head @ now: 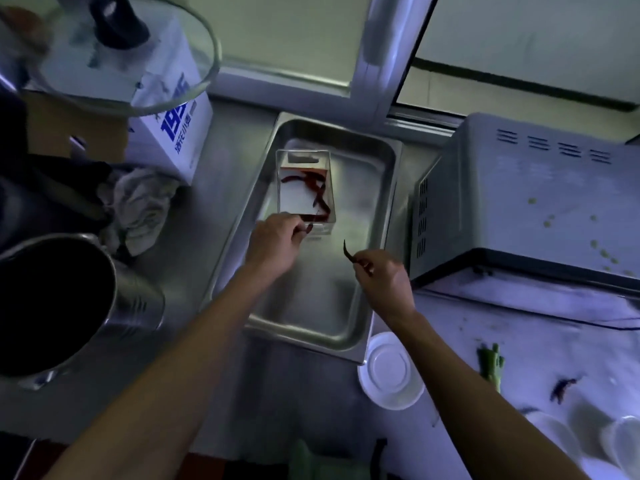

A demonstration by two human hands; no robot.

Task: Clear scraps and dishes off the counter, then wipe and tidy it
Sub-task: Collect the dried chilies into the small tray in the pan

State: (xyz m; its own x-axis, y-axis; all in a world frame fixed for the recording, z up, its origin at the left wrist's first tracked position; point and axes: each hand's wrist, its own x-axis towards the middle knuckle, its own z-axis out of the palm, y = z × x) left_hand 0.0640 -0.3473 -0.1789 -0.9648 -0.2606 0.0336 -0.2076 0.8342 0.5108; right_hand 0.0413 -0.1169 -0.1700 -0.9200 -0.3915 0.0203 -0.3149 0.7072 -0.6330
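Observation:
A steel tray sits on the counter in front of me. Inside it stands a clear plastic box holding several dried red chillies. My left hand is at the box's near edge and pinches a small chilli piece against its rim. My right hand hovers over the tray and pinches one dark dried chilli that points up. On the white board to the right lie a green vegetable scrap and another dried chilli.
A microwave stands right of the tray. A white saucer lies near the tray's front corner, with white bowls at far right. To the left are a crumpled cloth, a steel pot, a cardboard box and a glass lid.

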